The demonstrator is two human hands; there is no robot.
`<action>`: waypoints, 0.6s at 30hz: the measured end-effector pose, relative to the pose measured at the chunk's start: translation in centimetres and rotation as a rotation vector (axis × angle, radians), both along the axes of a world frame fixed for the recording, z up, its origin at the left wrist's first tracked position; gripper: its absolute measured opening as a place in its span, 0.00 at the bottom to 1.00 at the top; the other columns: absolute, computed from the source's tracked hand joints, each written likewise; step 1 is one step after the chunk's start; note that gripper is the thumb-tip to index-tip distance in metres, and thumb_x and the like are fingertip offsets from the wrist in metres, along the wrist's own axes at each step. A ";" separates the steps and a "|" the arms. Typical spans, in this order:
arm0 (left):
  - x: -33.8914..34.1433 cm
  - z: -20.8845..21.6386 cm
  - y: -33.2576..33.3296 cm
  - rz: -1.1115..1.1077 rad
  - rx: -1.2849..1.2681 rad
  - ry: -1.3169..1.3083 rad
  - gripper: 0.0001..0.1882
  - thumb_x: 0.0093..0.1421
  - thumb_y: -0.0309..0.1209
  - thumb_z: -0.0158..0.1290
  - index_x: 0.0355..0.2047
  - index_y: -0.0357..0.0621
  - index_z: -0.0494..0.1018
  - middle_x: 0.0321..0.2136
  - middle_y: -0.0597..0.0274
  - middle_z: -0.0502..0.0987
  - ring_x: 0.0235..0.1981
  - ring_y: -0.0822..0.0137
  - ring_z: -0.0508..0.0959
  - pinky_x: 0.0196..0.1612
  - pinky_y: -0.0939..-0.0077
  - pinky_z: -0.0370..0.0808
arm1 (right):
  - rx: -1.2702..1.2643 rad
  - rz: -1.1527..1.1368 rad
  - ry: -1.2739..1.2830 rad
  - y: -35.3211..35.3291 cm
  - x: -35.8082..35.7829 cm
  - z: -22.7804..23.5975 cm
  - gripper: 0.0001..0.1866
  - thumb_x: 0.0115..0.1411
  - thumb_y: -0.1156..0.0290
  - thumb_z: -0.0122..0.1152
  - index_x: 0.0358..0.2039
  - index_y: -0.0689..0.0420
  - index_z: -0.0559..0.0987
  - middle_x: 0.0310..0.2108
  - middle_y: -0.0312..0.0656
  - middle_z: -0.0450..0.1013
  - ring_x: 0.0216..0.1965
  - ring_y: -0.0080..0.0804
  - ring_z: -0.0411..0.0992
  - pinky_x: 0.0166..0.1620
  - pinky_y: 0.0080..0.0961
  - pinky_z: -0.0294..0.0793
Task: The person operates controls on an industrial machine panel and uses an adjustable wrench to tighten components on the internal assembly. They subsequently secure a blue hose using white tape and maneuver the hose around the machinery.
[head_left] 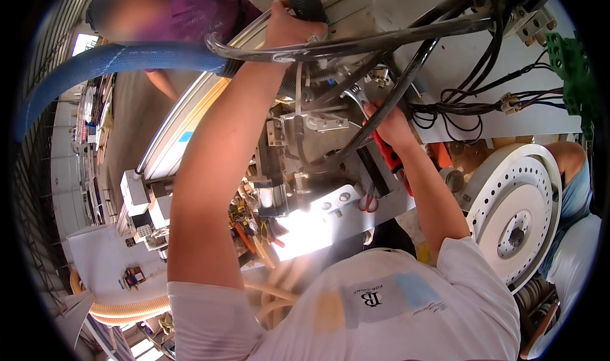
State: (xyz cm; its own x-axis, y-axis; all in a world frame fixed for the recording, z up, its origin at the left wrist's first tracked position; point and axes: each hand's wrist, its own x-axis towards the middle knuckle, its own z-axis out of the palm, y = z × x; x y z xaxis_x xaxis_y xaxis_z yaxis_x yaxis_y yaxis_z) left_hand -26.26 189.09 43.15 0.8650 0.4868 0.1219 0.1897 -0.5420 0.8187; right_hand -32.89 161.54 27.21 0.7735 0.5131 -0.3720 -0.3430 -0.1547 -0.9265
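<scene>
My left hand (293, 29) reaches up to the machine and is closed round a black corrugated hose (304, 0); part of its fingers is hidden. In my right hand (392, 127) is an adjustable wrench (356, 93) with a silver head and a red-and-black handle. The wrench head points up and left, close to small metal fittings under dark cables (406, 84). Whether its jaws touch a fitting cannot be made out. Below and between my arms lie metal blocks and brackets (327, 121) of the machine.
A blue hose (127, 68) arches across the upper left, near a person in purple (203, 11). Red-handled scissors (368, 202) and several hand tools (251, 237) lie nearer me. A large white perforated wheel (518, 215) stands at right, beside another seated person (572, 253).
</scene>
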 end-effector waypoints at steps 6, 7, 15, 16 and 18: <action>0.5 0.2 -2.6 0.040 0.280 0.012 0.30 0.42 0.39 0.73 0.44 0.36 0.83 0.40 0.42 0.88 0.44 0.45 0.88 0.51 0.57 0.83 | -0.038 -0.006 0.040 -0.5 -0.1 0.5 0.21 0.75 0.55 0.60 0.46 0.63 0.84 0.28 0.43 0.82 0.23 0.29 0.80 0.28 0.29 0.81; 0.4 0.2 -2.7 0.060 0.290 -0.009 0.27 0.42 0.39 0.72 0.42 0.37 0.84 0.38 0.42 0.88 0.44 0.45 0.88 0.51 0.56 0.83 | -0.038 -0.021 0.056 -0.4 -0.3 0.5 0.21 0.75 0.55 0.61 0.46 0.63 0.84 0.29 0.43 0.82 0.23 0.29 0.80 0.29 0.29 0.81; 2.4 1.7 1.6 0.078 0.345 -0.063 0.30 0.53 0.46 0.76 0.47 0.34 0.84 0.43 0.51 0.89 0.42 0.59 0.89 0.47 0.65 0.82 | -0.017 -0.020 0.078 0.0 0.1 0.1 0.20 0.75 0.56 0.60 0.46 0.63 0.84 0.29 0.42 0.81 0.22 0.30 0.79 0.29 0.29 0.81; 2.3 1.4 1.5 0.073 0.282 -0.111 0.30 0.53 0.45 0.76 0.46 0.34 0.84 0.43 0.52 0.89 0.41 0.60 0.89 0.47 0.66 0.82 | -0.003 -0.022 0.075 0.2 0.2 -0.6 0.20 0.76 0.56 0.60 0.45 0.63 0.84 0.29 0.42 0.81 0.22 0.29 0.79 0.29 0.29 0.81; 1.9 0.3 1.6 0.069 0.164 -0.209 0.29 0.53 0.44 0.77 0.46 0.34 0.84 0.42 0.54 0.88 0.39 0.62 0.87 0.47 0.67 0.81 | 0.018 -0.015 0.088 0.6 0.2 -0.5 0.19 0.76 0.56 0.60 0.45 0.63 0.83 0.29 0.42 0.81 0.22 0.29 0.79 0.28 0.29 0.80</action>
